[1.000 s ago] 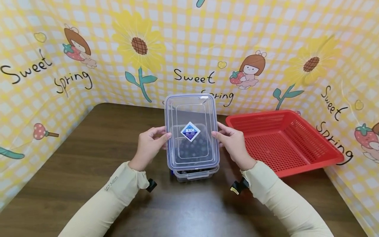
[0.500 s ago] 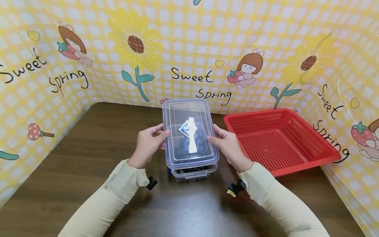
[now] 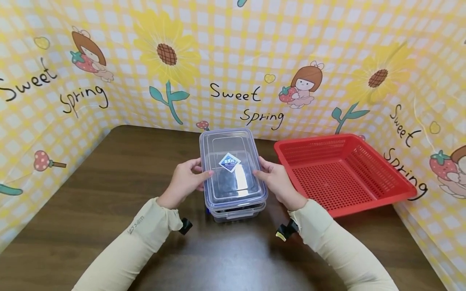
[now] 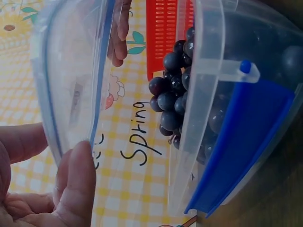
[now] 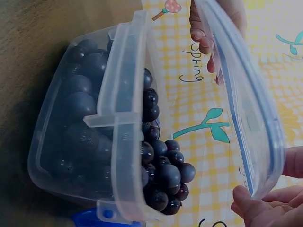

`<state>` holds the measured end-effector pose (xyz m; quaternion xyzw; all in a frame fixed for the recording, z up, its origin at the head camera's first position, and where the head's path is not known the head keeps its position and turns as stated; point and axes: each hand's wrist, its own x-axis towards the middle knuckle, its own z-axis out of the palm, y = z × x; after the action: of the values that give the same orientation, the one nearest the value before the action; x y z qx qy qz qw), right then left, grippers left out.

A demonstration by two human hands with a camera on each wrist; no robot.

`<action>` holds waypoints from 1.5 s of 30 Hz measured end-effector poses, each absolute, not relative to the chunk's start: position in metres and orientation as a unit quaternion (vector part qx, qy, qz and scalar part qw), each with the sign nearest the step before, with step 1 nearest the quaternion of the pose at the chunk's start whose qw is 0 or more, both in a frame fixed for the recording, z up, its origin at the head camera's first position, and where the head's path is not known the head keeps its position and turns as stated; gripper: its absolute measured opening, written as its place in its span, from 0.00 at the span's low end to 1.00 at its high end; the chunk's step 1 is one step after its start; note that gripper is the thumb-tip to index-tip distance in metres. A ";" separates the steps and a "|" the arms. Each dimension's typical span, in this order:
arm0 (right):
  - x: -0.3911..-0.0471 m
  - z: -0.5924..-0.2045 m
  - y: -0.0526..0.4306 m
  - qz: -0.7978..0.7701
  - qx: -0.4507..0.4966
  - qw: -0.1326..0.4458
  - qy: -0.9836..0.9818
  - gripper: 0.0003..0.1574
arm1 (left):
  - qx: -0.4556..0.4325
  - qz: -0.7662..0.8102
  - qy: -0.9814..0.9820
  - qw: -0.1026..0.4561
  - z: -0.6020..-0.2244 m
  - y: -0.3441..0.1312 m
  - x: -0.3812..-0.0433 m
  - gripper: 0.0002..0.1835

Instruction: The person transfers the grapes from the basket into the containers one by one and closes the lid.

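Note:
My left hand [image 3: 183,180] and right hand [image 3: 278,182] pinch the long sides of a clear rectangular lid [image 3: 233,178] with a blue seal and a diamond-shaped label. The lid hovers over a clear plastic food container [image 3: 238,215], a gap between them in both wrist views. Dark grapes [image 4: 173,94] fill the container and heap above its rim. A blue side latch [image 4: 246,146] hangs open on the container in the left wrist view; in the right wrist view part of a blue latch [image 5: 106,217] shows low down. From the head, the lid covers most of the grapes.
A red perforated basket [image 3: 338,178] stands right of the container, close to my right hand. The brown wooden table [image 3: 109,194] is backed by a yellow checked cloth [image 3: 233,48] printed with sunflowers and lettering.
The lid has come down and tilted flatter above the container, its far edge dropping most. My hands have stayed on its sides, the right one shifting slightly left.

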<state>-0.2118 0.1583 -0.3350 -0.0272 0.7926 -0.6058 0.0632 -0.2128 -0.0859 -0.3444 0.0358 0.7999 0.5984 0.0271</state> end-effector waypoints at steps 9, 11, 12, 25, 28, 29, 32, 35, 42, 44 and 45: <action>-0.204 -0.363 0.165 -0.546 -0.038 0.030 0.836 0.34 | 0.041 0.583 0.810 0.054 -0.354 -0.080 -0.218 0.30; -0.202 -0.369 0.166 -0.517 -0.054 0.015 0.854 0.34 | 0.038 0.580 0.812 0.059 -0.357 -0.079 -0.219 0.31; -0.202 -0.372 0.166 -0.507 -0.063 0.009 0.860 0.34 | 0.036 0.581 0.811 0.060 -0.359 -0.079 -0.219 0.31; -0.211 -0.396 0.166 -0.526 -0.111 0.046 0.842 0.36 | 0.005 0.591 0.804 0.059 -0.384 -0.082 -0.226 0.24; -0.212 -0.397 0.165 -0.526 -0.112 0.035 0.843 0.35 | 0.002 0.593 0.804 0.056 -0.385 -0.081 -0.228 0.24; -0.212 -0.398 0.165 -0.528 -0.112 0.032 0.841 0.35 | 0.001 0.593 0.804 0.055 -0.385 -0.080 -0.229 0.24; -0.212 -0.399 0.165 -0.530 -0.109 0.018 0.841 0.34 | 0.000 0.592 0.804 0.060 -0.385 -0.079 -0.229 0.24; -0.212 -0.402 0.164 -0.528 -0.105 0.009 0.842 0.34 | 0.000 0.593 0.803 0.062 -0.386 -0.078 -0.229 0.24; -0.213 -0.406 0.164 -0.534 -0.103 0.004 0.839 0.33 | -0.001 0.587 0.807 0.068 -0.387 -0.077 -0.229 0.24; -0.212 -0.406 0.164 -0.533 -0.102 0.000 0.840 0.32 | -0.003 0.585 0.808 0.071 -0.387 -0.076 -0.229 0.24; -0.212 -0.407 0.164 -0.534 -0.102 -0.003 0.839 0.32 | -0.006 0.586 0.807 0.072 -0.387 -0.075 -0.229 0.24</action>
<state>-0.2118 0.1643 -0.4069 -0.1017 0.8390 -0.5345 -0.0027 -0.2293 -0.0753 -0.3870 -0.0061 0.8072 0.5859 0.0718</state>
